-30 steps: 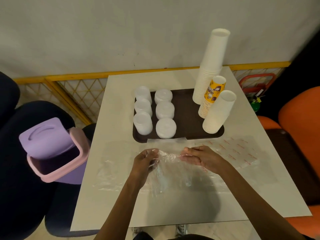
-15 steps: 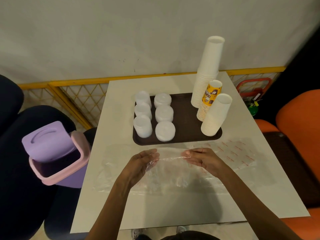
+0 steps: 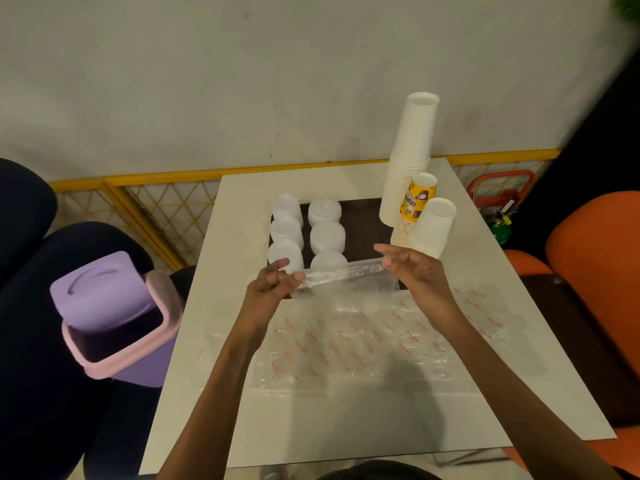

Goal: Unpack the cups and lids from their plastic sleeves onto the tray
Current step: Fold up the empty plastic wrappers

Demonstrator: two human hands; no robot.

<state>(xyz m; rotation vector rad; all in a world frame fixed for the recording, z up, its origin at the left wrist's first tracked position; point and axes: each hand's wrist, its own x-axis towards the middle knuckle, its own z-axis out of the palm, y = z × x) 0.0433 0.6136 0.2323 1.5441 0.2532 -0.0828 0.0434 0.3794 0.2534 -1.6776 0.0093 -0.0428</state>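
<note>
Plastic sleeve [image 3: 343, 273] taut between left hand [image 3: 273, 284] and right hand [image 3: 412, 271], an end in each pinch.

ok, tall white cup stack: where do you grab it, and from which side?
Tall stack: grip low, on the band of nested rims, from the left over the bare tray. It stands mouth-down, so a grip near the top would likely lift only the upper cups; the yellow stack and short stack crowd its near right side.

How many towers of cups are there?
3, all on the tray's right side: the tall white tower at the back, the yellow-topped tower in the middle, the short white tower nearest.
</note>
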